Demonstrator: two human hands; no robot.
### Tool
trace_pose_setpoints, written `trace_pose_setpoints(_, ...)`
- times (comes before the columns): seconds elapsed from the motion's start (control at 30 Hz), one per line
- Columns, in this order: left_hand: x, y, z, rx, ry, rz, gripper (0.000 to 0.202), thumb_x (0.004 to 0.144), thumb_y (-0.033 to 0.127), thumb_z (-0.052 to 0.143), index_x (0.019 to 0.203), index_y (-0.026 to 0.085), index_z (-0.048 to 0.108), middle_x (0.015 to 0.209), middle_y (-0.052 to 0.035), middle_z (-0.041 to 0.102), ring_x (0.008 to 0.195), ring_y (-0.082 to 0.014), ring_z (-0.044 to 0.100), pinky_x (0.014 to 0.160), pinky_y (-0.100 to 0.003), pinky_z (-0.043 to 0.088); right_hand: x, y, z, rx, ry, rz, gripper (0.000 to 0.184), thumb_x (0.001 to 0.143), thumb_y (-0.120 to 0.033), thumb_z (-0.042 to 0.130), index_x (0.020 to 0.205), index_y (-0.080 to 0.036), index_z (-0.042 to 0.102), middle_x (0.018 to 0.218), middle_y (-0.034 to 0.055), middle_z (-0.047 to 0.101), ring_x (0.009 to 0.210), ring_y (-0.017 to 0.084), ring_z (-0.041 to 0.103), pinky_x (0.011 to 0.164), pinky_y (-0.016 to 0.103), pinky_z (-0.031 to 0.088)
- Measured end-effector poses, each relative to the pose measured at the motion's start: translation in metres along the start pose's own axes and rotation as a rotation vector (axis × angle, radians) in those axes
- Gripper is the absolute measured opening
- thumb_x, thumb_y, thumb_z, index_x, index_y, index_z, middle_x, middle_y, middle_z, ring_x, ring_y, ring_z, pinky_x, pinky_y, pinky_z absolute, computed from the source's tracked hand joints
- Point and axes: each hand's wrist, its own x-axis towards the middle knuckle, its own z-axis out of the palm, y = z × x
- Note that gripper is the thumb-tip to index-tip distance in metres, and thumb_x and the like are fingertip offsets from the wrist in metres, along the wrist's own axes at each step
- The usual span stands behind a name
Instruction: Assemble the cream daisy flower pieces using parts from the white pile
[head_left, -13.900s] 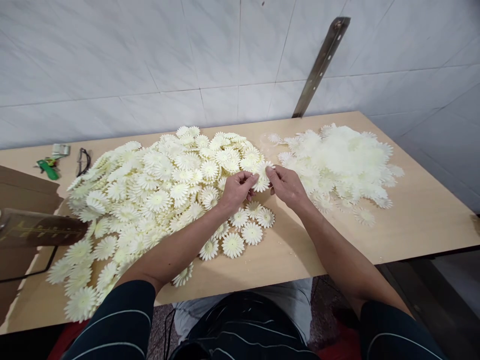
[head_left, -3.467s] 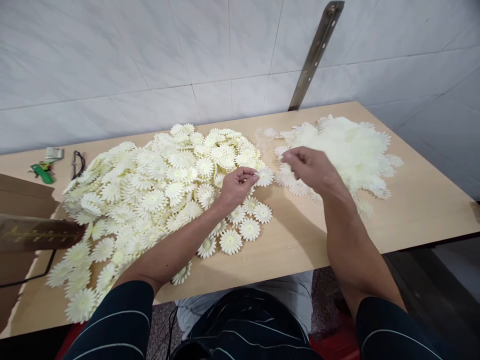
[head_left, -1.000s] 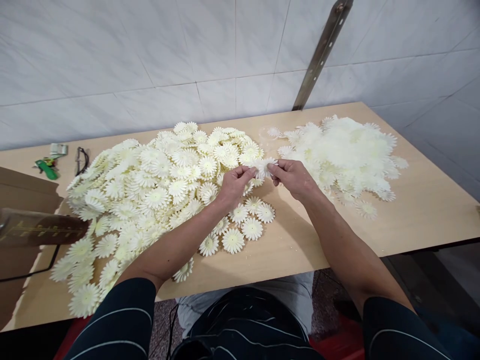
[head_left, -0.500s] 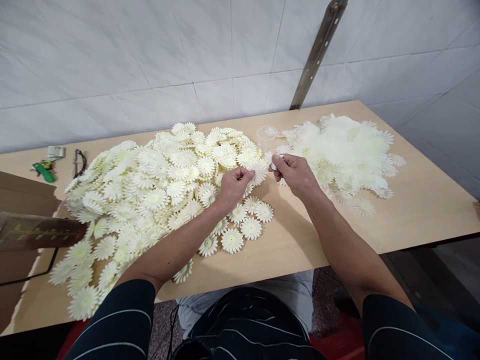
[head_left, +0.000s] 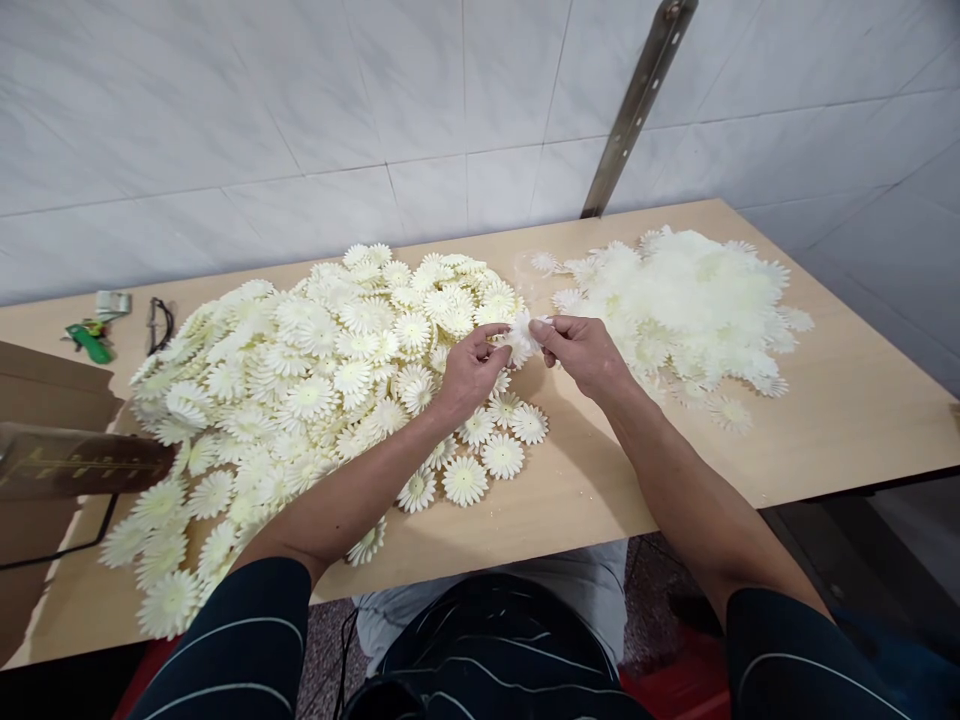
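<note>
A thin white artificial flower layer (head_left: pixel 522 338) hangs above the table between my two hands. My left hand (head_left: pixel 475 372) has thumb and index finger at its left edge, holding it loosely. From the right, my right hand (head_left: pixel 586 352) pinches the same flower's edge between thumb and fingers. Below and left of my left hand spreads a big heap of cream daisy-shaped flowers (head_left: pixel 311 395). Beyond my right hand lies a second heap of thinner, more see-through white flower layers (head_left: pixel 690 300). My fingers partly cover the held flower.
Several single flowers (head_left: pixel 465 481) lie at the near edge of the left heap on the wooden table (head_left: pixel 585 470). Green-handled snips (head_left: pixel 90 342) and black glasses (head_left: pixel 159 325) sit at the far left. A brown tube-like object (head_left: pixel 82 462) juts in near a cardboard box (head_left: pixel 45 400).
My hands have come together. My right hand has moved slightly left onto the flower by my left hand, whose thumb and index finger have parted a little.
</note>
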Motion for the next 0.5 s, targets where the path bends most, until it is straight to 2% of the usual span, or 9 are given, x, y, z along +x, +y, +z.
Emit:
trace_pose_setpoints(0.13,-0.0022,0.0033,-0.0010,0.005,-0.015,0.044,0.037,0.093,0.025,0.077,0.129,0.022,0.082,0.069,-0.0009,0.074,0.067,-0.0167,0.065,0.065,-0.030,0.049,0.0002,0.0021,0.0018,-0.010,0.013,0.015,0.081,0.070,-0.099,0.079,0.058,-0.023,0.055,0.054,-0.0011,0.049,0.055,0.014,0.042,0.054,0.031,0.032)
trace_pose_setpoints(0.27,-0.0016,0.0025,-0.0019,0.025,-0.016,0.065,0.041,0.096,0.026,0.075,0.136,0.025,0.082,0.068,-0.0012,0.074,0.062,-0.0159,0.057,0.062,-0.031,0.047,0.0006,0.0014,0.0014,0.015,0.024,-0.030,0.079,0.072,-0.098,0.079,0.058,-0.024,0.053,0.055,-0.0008,0.050,0.057,0.015,0.046,0.056,0.031,0.036)
trace_pose_setpoints(0.5,0.0029,-0.0025,-0.0049,0.036,-0.019,0.075,0.030,0.094,0.030,0.075,0.120,0.024,0.089,0.072,-0.0024,0.076,0.062,-0.0157,0.056,0.064,-0.032,0.046,0.0022,0.0009,-0.0027,0.034,0.032,-0.033,0.076,0.077,-0.095,0.078,0.060,-0.024,0.056,0.056,0.0002,0.054,0.057,0.015,0.048,0.057,0.031,0.037)
